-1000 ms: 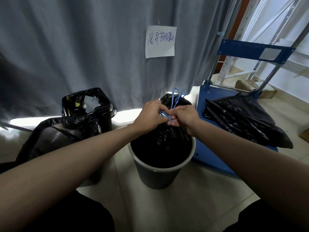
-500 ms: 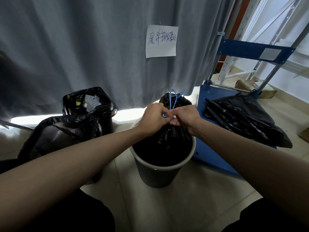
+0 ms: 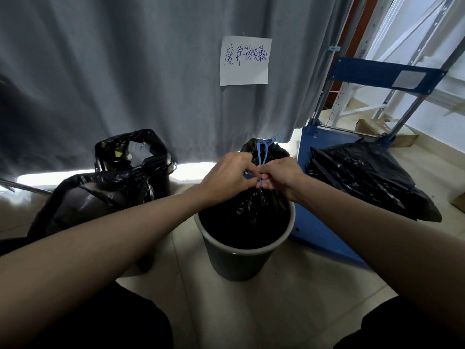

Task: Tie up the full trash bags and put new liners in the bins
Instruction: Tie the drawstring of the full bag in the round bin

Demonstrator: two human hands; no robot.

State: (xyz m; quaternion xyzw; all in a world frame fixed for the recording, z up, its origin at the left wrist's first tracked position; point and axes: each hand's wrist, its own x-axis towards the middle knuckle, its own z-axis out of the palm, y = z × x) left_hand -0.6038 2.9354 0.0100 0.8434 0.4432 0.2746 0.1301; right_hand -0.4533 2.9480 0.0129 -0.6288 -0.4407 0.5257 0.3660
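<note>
**Both hands on the blue drawstring over the middle bin**

At centre frame a black trash bag sits in a dark round bin with a pale rim, its neck gathered into a tuft that rises above the hands. A thin blue drawstring loops up from the gather. The left hand and right hand meet knuckle to knuckle just above the bin's mouth, both with fingers curled tight and pinching the drawstring between them; a short blue end shows below the right hand's fingers. Both forearms reach in from the lower corners of the frame and converge on the bag's neck, backs of the hands turned up.

The fingertips themselves are tucked under the hands, so how the string is wound or whether a knot has formed cannot be told. The bag's body inside the bin is lost in shadow.

Left of centre stand two more bins lined in black plastic: a nearer one, partly covered by the left forearm, and one behind it whose open bag shows pale rubbish, indistinct. At the right a blue platform cart carries a heap of black bags; its handle runs off the upper right. A grey curtain fills the background, with a white paper note in handwritten characters pinned to it. The floor is pale tile, and dark clothing fills the bottom corners.
</note>
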